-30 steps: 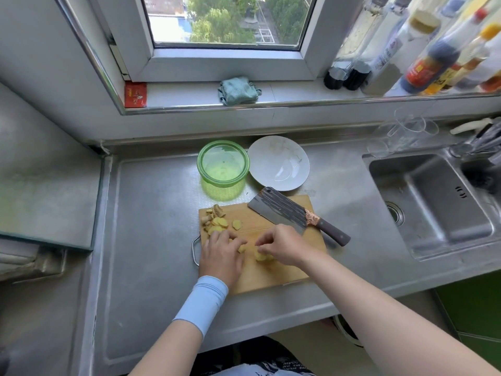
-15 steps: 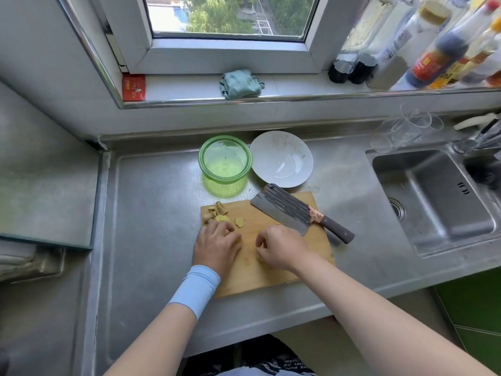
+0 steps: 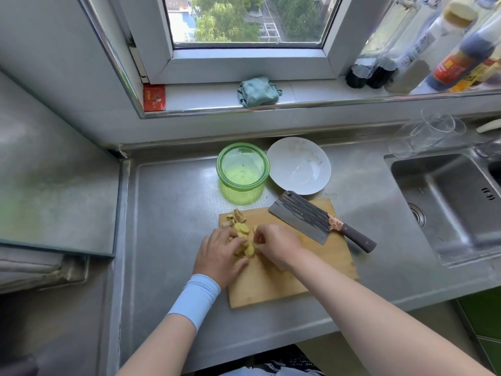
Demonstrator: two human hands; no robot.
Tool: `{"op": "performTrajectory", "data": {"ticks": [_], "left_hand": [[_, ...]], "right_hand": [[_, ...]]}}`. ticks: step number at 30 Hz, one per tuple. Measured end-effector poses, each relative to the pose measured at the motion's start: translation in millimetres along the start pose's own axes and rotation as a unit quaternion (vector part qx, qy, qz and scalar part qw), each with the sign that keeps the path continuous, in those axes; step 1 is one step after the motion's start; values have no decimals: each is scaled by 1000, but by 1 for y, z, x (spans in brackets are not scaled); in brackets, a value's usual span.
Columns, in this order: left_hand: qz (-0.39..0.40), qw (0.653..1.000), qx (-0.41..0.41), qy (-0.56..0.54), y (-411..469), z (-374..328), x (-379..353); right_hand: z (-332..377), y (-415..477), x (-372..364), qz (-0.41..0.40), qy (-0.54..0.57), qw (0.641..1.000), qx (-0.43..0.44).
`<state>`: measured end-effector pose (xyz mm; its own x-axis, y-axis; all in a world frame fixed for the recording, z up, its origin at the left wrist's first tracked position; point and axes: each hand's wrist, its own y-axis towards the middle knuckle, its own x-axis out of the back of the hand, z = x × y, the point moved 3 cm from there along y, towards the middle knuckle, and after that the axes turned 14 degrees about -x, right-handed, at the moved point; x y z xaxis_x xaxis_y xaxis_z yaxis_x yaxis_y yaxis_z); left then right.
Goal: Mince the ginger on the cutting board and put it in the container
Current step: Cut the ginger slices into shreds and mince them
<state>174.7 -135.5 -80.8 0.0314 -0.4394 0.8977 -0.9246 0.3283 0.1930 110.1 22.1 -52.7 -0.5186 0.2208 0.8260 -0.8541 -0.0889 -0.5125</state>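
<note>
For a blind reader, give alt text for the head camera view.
Left hand and right hand bunch pale yellow ginger slices on a rectangular wooden cutting board. A dark-bladed cleaver lies unheld on it; a round green plastic container and white bowl stand behind.

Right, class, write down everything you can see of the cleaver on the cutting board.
The cleaver lies flat on the far right corner of the wooden cutting board, with nothing holding it. Its broad rectangular blade looks like dark, streaked metal, and the paler cutting edge is turned towards the person. A copper-coloured collar joins the blade to a dark handle, which points right and juts past the board's edge over the steel counter.
</note>
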Motion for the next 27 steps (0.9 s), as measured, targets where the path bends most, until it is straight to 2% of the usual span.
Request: {"op": "performTrajectory", "data": {"ticks": [3,6,11,17,22,25,27], "left_hand": [[-19,999,47,-9,2,4,0],[-33,998,50,-21,1,6,2],[-104,989,76,-66,-3,18,8],[-59,995,51,-57,-1,26,6],[-67,995,54,-50,3,24,11],[-92,989,73,-85,11,16,20],[-87,981,89,-147,20,7,24]], "right_hand": [[0,6,4,1,30,1000,-8],[6,10,10,-5,22,1000,-3],[28,16,13,-45,20,999,4],[31,20,10,-39,11,999,-15],[29,16,16,-53,15,998,-1],[17,14,31,-41,106,993,-34],[6,7,41,17,199,978,-53]]}}
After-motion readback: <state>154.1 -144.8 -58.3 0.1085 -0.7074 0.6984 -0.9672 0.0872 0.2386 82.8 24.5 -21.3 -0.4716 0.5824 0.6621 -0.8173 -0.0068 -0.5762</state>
